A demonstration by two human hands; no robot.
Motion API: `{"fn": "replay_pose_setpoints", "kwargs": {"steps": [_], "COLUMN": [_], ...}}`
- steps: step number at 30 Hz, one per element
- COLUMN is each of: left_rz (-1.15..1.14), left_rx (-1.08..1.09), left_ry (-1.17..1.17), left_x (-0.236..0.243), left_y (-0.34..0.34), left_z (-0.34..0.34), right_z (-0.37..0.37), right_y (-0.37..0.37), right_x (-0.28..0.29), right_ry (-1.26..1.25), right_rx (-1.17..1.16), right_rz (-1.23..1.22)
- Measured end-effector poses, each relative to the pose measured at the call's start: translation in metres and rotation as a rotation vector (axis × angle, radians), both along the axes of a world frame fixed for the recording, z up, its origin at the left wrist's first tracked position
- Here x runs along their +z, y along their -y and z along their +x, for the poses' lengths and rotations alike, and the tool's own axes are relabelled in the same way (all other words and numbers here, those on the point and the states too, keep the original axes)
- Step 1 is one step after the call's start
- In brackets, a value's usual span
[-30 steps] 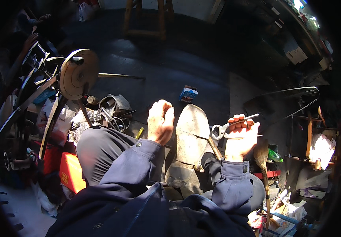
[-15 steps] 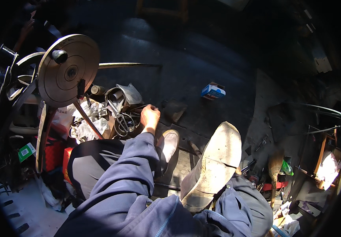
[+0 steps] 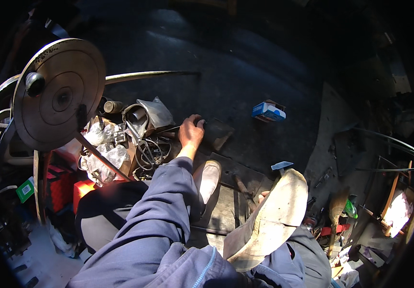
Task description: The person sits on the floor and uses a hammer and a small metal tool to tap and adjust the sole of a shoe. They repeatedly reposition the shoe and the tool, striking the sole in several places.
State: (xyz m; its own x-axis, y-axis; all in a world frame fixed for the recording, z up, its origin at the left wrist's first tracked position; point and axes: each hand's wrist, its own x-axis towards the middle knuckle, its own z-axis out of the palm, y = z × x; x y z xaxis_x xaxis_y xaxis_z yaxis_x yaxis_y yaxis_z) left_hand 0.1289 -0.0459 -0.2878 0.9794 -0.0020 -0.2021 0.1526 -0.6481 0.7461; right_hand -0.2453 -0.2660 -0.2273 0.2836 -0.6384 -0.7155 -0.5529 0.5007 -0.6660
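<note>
My left hand (image 3: 191,132) reaches out past my left knee, beside a pile of tools and scraps. Its fingers are curled together; what they hold, if anything, I cannot make out. Nearby lie scissors (image 3: 141,144) with looped handles and a dark flat piece (image 3: 219,134). A pale shoe (image 3: 269,218) rests over my lap, its worn sole turned up. Only fingertips of my right hand (image 3: 263,196) show behind the shoe's left side; the rest is hidden. A small blue-grey flat piece (image 3: 282,165) shows just beyond the toe; I cannot tell what carries it.
A round metal wheel with a knob (image 3: 63,93) stands at the left on legs. Below it are clear plastic bags (image 3: 111,158). A blue-and-white box (image 3: 269,111) sits on the dark floor ahead. A straw brush (image 3: 337,209) and clutter lie at the right.
My left hand has moved slightly right and forward. The shoe has shifted right, and right-hand fingertips and the blue-grey piece have come into sight. The view has shifted a little.
</note>
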Motion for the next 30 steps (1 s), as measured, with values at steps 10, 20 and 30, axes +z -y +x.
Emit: {"fn": "replay_pose_setpoints", "kwargs": {"steps": [10, 20, 30], "left_rz": [-0.140, -0.639, -0.637], "left_rx": [0.066, 0.292, 0.366], "left_ry": [-0.015, -0.474, -0.542], "left_x": [-0.019, 0.000, -0.002], "left_y": [-0.004, -0.020, -0.023], "left_z": [0.010, 0.016, 0.015], "right_z": [0.001, 0.002, 0.002], "right_y": [0.003, 0.006, 0.009], "right_x": [-0.001, -0.005, -0.004], "right_ry": [-0.011, -0.002, -0.002], "right_rx": [0.020, 0.022, 0.032], "right_rz": [0.003, 0.011, 0.009]}}
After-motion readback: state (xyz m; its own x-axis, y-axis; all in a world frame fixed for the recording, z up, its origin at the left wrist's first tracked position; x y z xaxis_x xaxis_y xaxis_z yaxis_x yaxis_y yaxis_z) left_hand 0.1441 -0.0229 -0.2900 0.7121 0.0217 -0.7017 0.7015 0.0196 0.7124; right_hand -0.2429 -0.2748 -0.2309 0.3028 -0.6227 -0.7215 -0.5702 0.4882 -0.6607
